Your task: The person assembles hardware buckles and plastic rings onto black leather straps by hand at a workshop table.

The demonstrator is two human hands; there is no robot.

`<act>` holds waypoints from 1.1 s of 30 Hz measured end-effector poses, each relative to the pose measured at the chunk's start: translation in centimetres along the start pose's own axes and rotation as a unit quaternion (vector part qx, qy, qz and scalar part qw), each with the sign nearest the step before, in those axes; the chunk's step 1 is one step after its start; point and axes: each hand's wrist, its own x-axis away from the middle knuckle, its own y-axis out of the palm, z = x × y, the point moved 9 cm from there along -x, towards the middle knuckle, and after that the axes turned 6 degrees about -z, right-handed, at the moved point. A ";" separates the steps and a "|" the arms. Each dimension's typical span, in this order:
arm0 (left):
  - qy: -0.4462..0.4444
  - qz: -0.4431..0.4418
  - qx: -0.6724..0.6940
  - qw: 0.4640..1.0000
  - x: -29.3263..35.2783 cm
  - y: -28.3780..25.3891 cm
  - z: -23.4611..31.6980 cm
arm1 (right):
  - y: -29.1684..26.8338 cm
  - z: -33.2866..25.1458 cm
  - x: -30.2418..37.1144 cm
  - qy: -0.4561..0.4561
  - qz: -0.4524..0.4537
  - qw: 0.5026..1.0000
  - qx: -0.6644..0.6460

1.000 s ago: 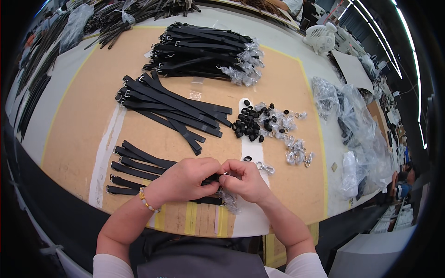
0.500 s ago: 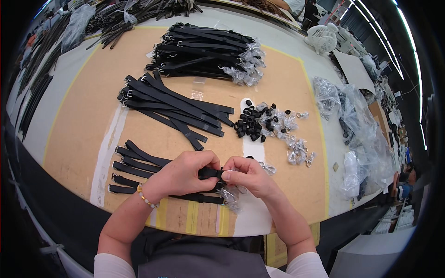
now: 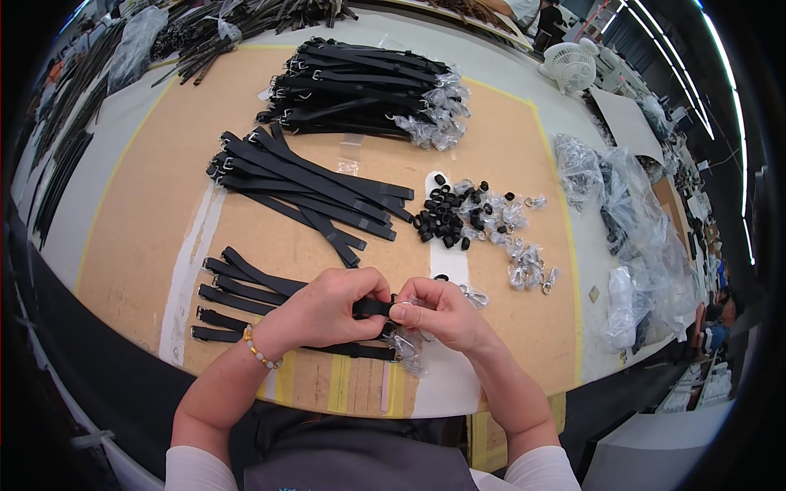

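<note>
Both my hands meet over the near part of the table, working on one black strap (image 3: 372, 308). My left hand (image 3: 334, 304) pinches the strap between thumb and fingers. Just right of it, my right hand (image 3: 442, 313) grips the strap's end with thumb and forefinger; its fingertips hide what lies there. Under and left of my hands lie several buckled black straps (image 3: 237, 297) in a row. Plastic-wrapped metal pieces (image 3: 407, 344) sit at the right end of these straps, below my right hand.
Beyond my hands lies a loose fan of black straps (image 3: 315, 192), with a large stacked pile (image 3: 360, 86) behind it. Small black loops (image 3: 446, 214) and plastic-wrapped metal clasps (image 3: 524, 262) are heaped to the right. Clear plastic bags (image 3: 639, 221) and a white fan (image 3: 568, 68) stand further right.
My hands stay almost in place. The strap between them has shifted slightly, and a little more of its black surface shows between my fingers.
</note>
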 end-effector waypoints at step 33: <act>-0.044 -0.069 0.086 0.993 0.3 0.1 -1.1 | 0.9 0.1 0.1 0.005 -0.007 0.993 0.118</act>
